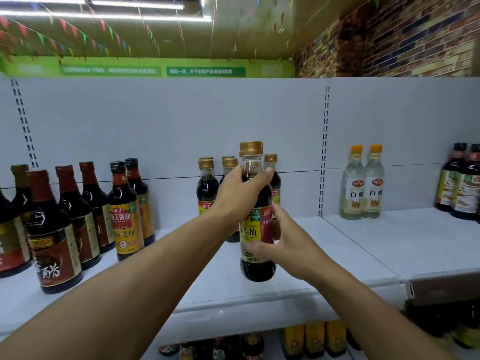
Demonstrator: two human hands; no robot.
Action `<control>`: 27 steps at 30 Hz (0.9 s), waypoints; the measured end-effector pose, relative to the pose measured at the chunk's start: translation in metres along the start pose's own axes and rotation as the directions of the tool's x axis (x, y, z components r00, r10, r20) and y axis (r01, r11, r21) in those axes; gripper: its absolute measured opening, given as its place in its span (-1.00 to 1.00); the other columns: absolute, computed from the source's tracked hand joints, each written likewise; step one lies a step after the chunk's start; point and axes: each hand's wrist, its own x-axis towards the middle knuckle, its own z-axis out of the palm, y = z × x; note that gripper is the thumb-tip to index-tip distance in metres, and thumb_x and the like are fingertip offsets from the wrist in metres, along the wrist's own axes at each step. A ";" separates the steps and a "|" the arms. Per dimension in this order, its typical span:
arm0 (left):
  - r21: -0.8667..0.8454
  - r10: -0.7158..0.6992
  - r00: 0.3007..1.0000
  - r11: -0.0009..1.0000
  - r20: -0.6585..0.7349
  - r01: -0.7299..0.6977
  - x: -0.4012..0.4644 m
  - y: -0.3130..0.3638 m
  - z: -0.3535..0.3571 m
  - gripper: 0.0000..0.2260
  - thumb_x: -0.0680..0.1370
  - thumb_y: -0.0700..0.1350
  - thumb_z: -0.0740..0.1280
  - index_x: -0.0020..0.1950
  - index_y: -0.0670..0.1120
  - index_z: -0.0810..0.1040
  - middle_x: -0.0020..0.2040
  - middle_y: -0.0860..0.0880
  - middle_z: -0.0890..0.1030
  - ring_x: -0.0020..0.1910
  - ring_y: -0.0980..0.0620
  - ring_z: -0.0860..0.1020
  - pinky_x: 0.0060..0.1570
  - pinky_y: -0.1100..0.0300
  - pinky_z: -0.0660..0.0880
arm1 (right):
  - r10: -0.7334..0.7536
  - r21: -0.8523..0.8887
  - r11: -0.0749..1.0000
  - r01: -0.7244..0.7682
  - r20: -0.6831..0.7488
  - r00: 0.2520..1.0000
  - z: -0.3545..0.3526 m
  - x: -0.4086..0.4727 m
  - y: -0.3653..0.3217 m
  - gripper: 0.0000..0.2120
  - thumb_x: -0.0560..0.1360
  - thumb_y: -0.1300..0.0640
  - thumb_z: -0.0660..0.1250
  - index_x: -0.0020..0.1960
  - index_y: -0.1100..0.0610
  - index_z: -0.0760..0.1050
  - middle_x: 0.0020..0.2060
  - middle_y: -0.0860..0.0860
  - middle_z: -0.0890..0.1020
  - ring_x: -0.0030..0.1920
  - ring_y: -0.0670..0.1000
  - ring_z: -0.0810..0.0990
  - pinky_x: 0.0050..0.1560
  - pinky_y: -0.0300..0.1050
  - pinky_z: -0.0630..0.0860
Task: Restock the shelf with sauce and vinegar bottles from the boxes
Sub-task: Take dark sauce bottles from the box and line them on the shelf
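Gold-capped and dark, the soy bottle point(257, 211) is upright, cap up, its long axis near vertical with a slight lean. It is over the front part of the white shelf point(363, 245); I cannot tell if its base touches the board. The left hand point(237, 193) wraps its shoulder and neck, fingers curled round the far side. The right hand point(283, 240) grips the label lower down, thumb across the front. Just behind stand four matching bottles point(207, 183). Bare board lies to the right as far as the two clear vinegar bottles point(363, 183), which are well apart from it. Red-capped bottles point(54, 229) crowd the left. The shelf's front edge is near, just below the base.
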 end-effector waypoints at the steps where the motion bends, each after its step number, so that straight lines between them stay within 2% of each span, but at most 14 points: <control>1: 0.004 -0.003 1.000 1.000 -0.008 0.003 0.002 -0.002 0.002 -0.75 0.49 0.16 0.41 0.04 0.04 0.60 -0.06 0.00 0.71 -0.05 -0.03 0.70 0.07 -0.13 0.61 | 0.007 -0.014 1.000 -0.007 -0.018 1.000 0.002 0.004 0.004 -0.40 0.39 0.03 0.52 0.28 -0.29 0.29 0.04 -0.31 0.59 0.03 -0.28 0.58 -0.01 -0.33 0.49; 4: 0.034 -0.011 1.000 0.999 -0.029 0.012 0.010 -0.007 0.006 -0.72 0.49 0.18 0.41 0.07 0.03 0.59 -0.05 0.01 0.71 -0.05 -0.01 0.69 0.05 -0.10 0.62 | 0.027 -0.014 0.999 -0.028 -0.079 0.997 0.003 0.013 0.011 -0.39 0.38 0.09 0.53 0.26 -0.24 0.29 0.06 -0.29 0.56 0.05 -0.24 0.55 0.10 -0.20 0.50; 7: 0.066 -0.025 0.999 0.998 -0.020 0.026 0.016 -0.009 0.009 -0.67 0.50 0.19 0.39 0.11 0.00 0.56 -0.02 0.00 0.69 -0.03 0.01 0.68 0.05 -0.04 0.61 | 0.042 -0.002 0.999 -0.043 -0.105 0.994 -0.002 0.021 0.020 -0.45 0.39 0.12 0.53 0.22 -0.19 0.32 0.02 -0.29 0.56 0.03 -0.24 0.54 0.08 -0.23 0.49; 10: 0.067 -0.066 0.997 0.996 0.048 0.063 0.021 -0.014 0.012 -0.65 0.54 0.16 0.36 0.19 -0.04 0.51 0.04 0.00 0.66 0.02 0.04 0.65 0.05 0.07 0.59 | 0.081 0.032 0.996 -0.078 -0.101 0.992 -0.010 0.030 0.033 -0.51 0.38 0.14 0.54 0.16 -0.14 0.38 0.03 -0.22 0.60 0.06 -0.19 0.57 0.12 -0.15 0.54; 15: 0.023 -0.160 0.977 0.987 0.142 0.159 0.022 -0.036 0.014 -0.80 0.61 0.04 0.30 0.20 0.03 0.51 0.05 0.01 0.69 0.01 0.06 0.67 -0.04 0.17 0.57 | 0.103 0.100 0.990 -0.097 -0.051 0.993 -0.031 0.048 0.051 -0.53 0.37 0.27 0.53 0.09 -0.12 0.42 -0.03 -0.16 0.66 0.01 -0.18 0.64 0.01 -0.21 0.57; 17: 0.026 -0.200 0.965 0.980 0.171 0.198 0.021 -0.048 0.014 -0.92 0.62 -0.07 0.31 0.09 0.09 0.51 0.00 0.04 0.68 -0.05 0.10 0.67 -0.09 0.23 0.54 | 0.122 0.114 0.987 -0.117 -0.039 0.992 -0.040 0.057 0.059 -0.53 0.38 0.29 0.52 0.15 -0.06 0.43 -0.01 -0.11 0.67 0.01 -0.14 0.65 0.01 -0.17 0.58; 19: 0.028 -0.230 0.954 0.973 0.193 0.229 0.020 -0.062 0.015 -0.77 0.61 -0.20 0.30 -0.02 0.16 0.45 -0.11 0.13 0.62 -0.20 0.24 0.60 -0.19 0.31 0.48 | 0.148 0.111 0.984 -0.143 -0.037 0.988 -0.048 0.066 0.069 -0.51 0.39 0.30 0.51 0.21 0.02 0.41 0.02 -0.05 0.66 0.03 -0.08 0.65 0.00 -0.14 0.59; 20: 0.044 -0.248 0.945 0.969 0.215 0.245 0.020 -0.071 0.016 -0.72 0.60 -0.27 0.29 0.01 0.16 0.44 -0.14 0.18 0.60 -0.24 0.29 0.56 -0.20 0.34 0.46 | 0.157 0.108 0.982 -0.152 -0.036 0.987 -0.052 0.071 0.074 -0.50 0.39 0.29 0.51 0.22 0.05 0.40 0.03 -0.02 0.65 0.04 -0.06 0.64 0.00 -0.12 0.60; 22: 0.086 -0.287 0.923 0.958 0.258 0.274 0.016 -0.084 0.021 -0.68 0.60 -0.33 0.25 0.10 0.13 0.44 -0.16 0.27 0.55 -0.19 0.36 0.51 -0.05 0.33 0.44 | 0.175 0.111 0.979 -0.170 -0.040 0.984 -0.058 0.081 0.085 -0.49 0.39 0.29 0.51 0.24 0.07 0.39 0.05 0.00 0.64 0.08 -0.02 0.63 0.06 -0.05 0.60; 24: 0.115 -0.314 0.907 0.949 0.280 0.293 0.014 -0.097 0.026 -0.64 0.60 -0.34 0.24 0.21 0.10 0.43 -0.07 0.28 0.55 -0.10 0.38 0.48 0.04 0.32 0.39 | 0.196 0.128 0.973 -0.190 -0.038 0.980 -0.064 0.091 0.097 -0.50 0.39 0.30 0.51 0.24 0.06 0.39 0.07 0.01 0.63 0.12 0.02 0.61 0.16 0.06 0.56; 27: 0.128 -0.328 0.895 0.944 0.303 0.303 0.011 -0.111 0.035 -0.62 0.58 -0.32 0.24 0.26 0.10 0.49 0.14 0.13 0.61 -0.07 0.29 0.51 -0.07 0.34 0.39 | 0.215 0.147 0.967 -0.210 -0.017 0.977 -0.069 0.102 0.115 -0.50 0.40 0.30 0.50 0.22 0.02 0.39 0.08 0.04 0.64 0.14 0.06 0.60 0.23 0.17 0.51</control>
